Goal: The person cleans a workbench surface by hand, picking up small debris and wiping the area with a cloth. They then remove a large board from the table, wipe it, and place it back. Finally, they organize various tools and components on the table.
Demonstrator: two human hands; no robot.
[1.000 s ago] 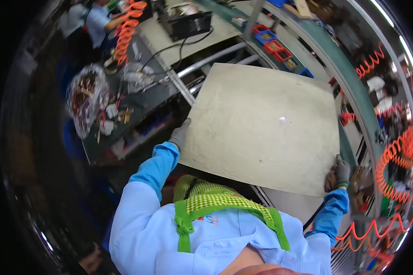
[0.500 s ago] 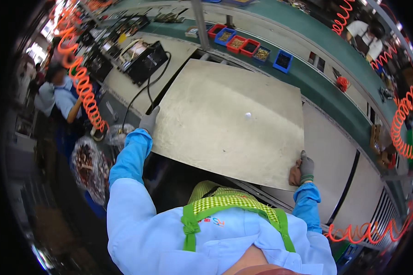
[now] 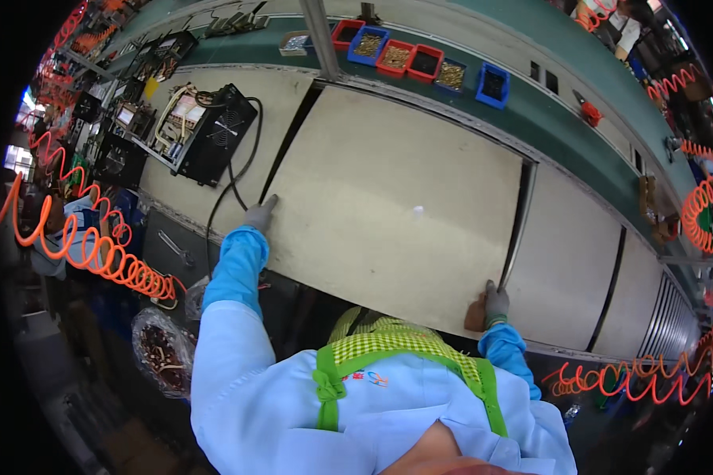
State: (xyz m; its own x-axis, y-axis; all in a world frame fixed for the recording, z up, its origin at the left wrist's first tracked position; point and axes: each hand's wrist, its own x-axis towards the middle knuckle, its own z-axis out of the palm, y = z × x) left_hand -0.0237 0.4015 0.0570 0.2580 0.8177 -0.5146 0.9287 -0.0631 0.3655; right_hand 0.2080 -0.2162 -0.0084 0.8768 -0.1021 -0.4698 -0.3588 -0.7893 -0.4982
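A large pale, flat metal-looking panel (image 3: 388, 198) lies in the row of panels in front of me, with dark gaps along its left and right sides. My left hand (image 3: 260, 215), in a grey glove, closes on its near left edge. The gloved right hand (image 3: 496, 302) grips the near right corner. Against that hand is a small brown piece (image 3: 475, 313), which I cannot make out for certain. The undersides of both grips are hidden.
A black open-cased device (image 3: 214, 134) with a fan and a cable stands on the left panel. Red and blue bins (image 3: 394, 57) of small parts line the green bench beyond. Orange coiled hoses (image 3: 119, 265) hang at both sides. A wrench (image 3: 174, 247) lies left.
The panel has turned and come down, in line with the neighbouring panels. My right hand has shifted left with its corner; both hands stay at the panel's edges.
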